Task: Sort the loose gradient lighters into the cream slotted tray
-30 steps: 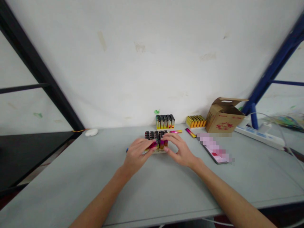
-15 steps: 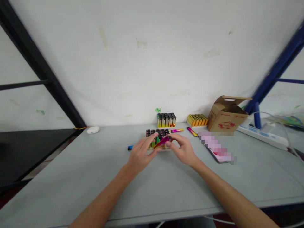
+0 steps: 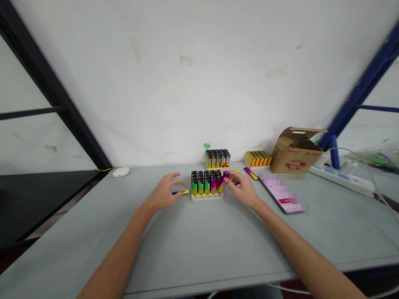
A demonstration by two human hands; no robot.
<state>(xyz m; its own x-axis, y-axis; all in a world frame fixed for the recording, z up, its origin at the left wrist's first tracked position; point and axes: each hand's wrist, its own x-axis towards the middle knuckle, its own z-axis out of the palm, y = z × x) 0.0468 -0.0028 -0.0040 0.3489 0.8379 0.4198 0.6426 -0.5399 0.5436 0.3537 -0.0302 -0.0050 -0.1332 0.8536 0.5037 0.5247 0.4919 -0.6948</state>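
In the head view, a pale tray (image 3: 206, 198) holds upright rows of slim shiny sticks with black tops, green-yellow (image 3: 201, 187) and purple ones. They look like lighters or batteries; I cannot tell which. At the tray's front right corner, my right hand (image 3: 242, 189) pinches a tilted purple-and-yellow stick (image 3: 222, 185) with a black top. My left hand (image 3: 166, 192) is apart from the tray, fingers curved and spread, holding nothing. A blue-and-yellow stick (image 3: 185, 192) lies by its thumb, which partly covers it.
Behind stand a second group of black-topped sticks (image 3: 217, 158) and a tray of yellow cylinders (image 3: 258, 158). To the right are an open cardboard box (image 3: 293, 160), a phone (image 3: 282, 194), a power strip (image 3: 346, 178) and a loose purple-yellow stick (image 3: 251, 173). A white case (image 3: 121, 172) lies far left.
My left hand has let go of the purple stick and moved left, fingers spreading. My right hand has turned the stick nearly upright at the tray's right corner.
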